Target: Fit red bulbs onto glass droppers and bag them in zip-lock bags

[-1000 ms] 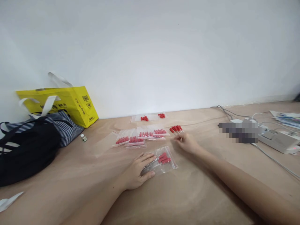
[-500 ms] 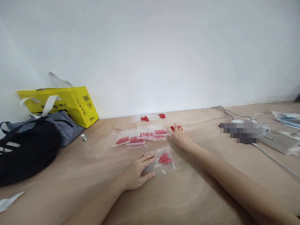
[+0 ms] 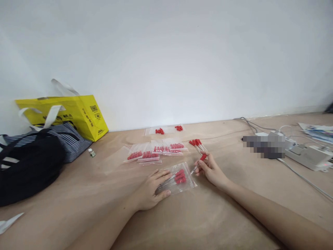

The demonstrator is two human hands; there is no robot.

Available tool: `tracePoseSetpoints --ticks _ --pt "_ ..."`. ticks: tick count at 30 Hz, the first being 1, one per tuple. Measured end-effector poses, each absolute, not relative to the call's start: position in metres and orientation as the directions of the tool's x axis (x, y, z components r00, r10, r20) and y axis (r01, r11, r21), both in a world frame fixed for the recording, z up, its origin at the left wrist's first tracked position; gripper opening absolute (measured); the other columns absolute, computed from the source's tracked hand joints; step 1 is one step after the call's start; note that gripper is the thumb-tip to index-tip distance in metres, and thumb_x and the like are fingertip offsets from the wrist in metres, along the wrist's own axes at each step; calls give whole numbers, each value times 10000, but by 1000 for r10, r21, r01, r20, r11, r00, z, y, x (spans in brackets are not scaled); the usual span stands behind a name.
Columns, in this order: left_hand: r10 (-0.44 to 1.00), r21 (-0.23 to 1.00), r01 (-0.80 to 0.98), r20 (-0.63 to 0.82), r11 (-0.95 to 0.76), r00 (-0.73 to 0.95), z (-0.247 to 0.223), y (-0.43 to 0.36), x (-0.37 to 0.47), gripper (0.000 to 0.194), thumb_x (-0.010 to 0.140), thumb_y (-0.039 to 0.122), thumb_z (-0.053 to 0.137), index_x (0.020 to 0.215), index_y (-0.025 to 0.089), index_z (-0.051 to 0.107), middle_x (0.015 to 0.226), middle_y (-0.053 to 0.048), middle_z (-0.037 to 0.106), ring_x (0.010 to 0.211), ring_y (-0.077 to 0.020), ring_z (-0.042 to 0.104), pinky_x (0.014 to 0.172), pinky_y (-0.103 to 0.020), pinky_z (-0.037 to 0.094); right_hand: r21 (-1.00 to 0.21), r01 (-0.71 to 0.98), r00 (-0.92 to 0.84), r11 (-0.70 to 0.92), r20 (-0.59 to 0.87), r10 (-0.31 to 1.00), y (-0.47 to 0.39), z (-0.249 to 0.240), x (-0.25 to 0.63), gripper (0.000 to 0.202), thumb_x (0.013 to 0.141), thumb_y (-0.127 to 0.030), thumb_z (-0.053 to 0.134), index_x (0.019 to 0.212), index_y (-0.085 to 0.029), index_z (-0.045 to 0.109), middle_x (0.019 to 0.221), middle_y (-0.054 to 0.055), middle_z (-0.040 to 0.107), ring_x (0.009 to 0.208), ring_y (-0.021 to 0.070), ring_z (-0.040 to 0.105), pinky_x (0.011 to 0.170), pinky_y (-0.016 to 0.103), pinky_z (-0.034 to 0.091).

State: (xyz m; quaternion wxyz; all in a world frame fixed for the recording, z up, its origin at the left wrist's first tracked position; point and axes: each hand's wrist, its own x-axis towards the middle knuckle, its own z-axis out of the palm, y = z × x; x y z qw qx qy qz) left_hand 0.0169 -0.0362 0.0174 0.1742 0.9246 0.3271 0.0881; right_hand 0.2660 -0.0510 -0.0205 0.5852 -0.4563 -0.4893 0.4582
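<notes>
In my right hand [image 3: 209, 170] I pinch a glass dropper with a red rubber bulb [image 3: 203, 157], its clear tip slanting down to the left beside the bag. My left hand [image 3: 156, 187] lies with fingers spread over the left end of a clear zip bag [image 3: 191, 184], pressing it to the table. Inside that bag are several red-bulbed droppers [image 3: 180, 176]. Just beyond my right hand, a few loose droppers [image 3: 196, 142] lie side by side. Filled zip bags [image 3: 149, 156] overlap in a row behind my left hand.
Against the wall lies more plastic packaging [image 3: 169, 130] with red bulbs. On the left stand a yellow bag [image 3: 96, 121], a black bag [image 3: 31, 170] and a small bottle [image 3: 92, 152]. A power strip [image 3: 307, 156] with cables and some papers [image 3: 317, 132] are at right.
My right hand has drawn back toward me from the loose droppers and now holds one next to the bag. My left hand stays on the bag.
</notes>
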Motion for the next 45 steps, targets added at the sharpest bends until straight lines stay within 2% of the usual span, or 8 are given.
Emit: tracePoseSetpoints --ticks 8,10,15,22,29,34,38,45 --pt "642 370 580 61 -726 765 17 -36 18 487 821 372 463 1276 238 356 1343 -44 365 1236 -222 305 1026 -448 232 -949 -305 116 83 49 992 -63 -19 255 522 620 -551 597 929 -242 311 747 -30 535 600 119 576 611 313 477" --pt "639 370 576 63 -728 767 16 -36 18 484 823 379 456 1275 235 359 1343 -46 365 1235 -224 307 1028 -446 229 -966 -246 67 78 64 996 -63 -22 254 460 635 -533 597 896 -222 381 724 -27 537 597 113 563 611 298 463" --pt "628 371 561 81 -740 774 16 -35 18 474 830 374 448 1275 236 359 1341 -48 367 1230 -218 317 1031 -448 217 -965 179 -100 191 175 979 -61 -29 254 268 651 -395 635 777 -163 587 667 -6 544 561 88 468 548 235 390" --pt "635 372 573 60 -730 771 17 -36 18 479 829 359 452 1278 223 354 1343 -52 365 1236 -214 307 1033 -446 216 -978 176 -175 109 78 982 -52 -24 256 258 613 -372 666 703 -136 611 601 -8 574 498 72 450 490 206 356" --pt "633 380 568 64 -731 772 17 -35 18 477 830 354 450 1282 242 347 1345 -37 361 1237 -217 304 1031 -451 218 -941 287 -377 178 60 924 -42 -18 266 314 616 -444 647 654 -133 662 606 14 613 552 105 518 511 213 390" --pt "631 379 569 53 -730 774 18 -36 17 452 839 342 438 1276 261 357 1352 -24 350 1240 -215 297 1032 -450 216 -631 770 -14 99 139 990 -9 0 281 160 726 -301 558 719 -166 644 744 29 650 700 141 584 644 237 428" --pt "625 377 566 44 -733 779 18 -36 16 409 875 329 366 1280 276 346 1361 -16 335 1250 -197 279 1035 -447 207 -488 864 253 -124 206 945 20 7 289 202 785 -233 454 925 -132 561 986 147 585 902 247 557 728 347 407" --pt "639 390 579 34 -716 768 19 -37 18 469 824 344 460 1272 242 364 1356 -41 342 1245 -217 287 1033 -454 209 -338 903 343 -264 198 918 36 3 275 228 797 -121 397 1014 -118 467 951 169 575 908 263 571 746 364 406"
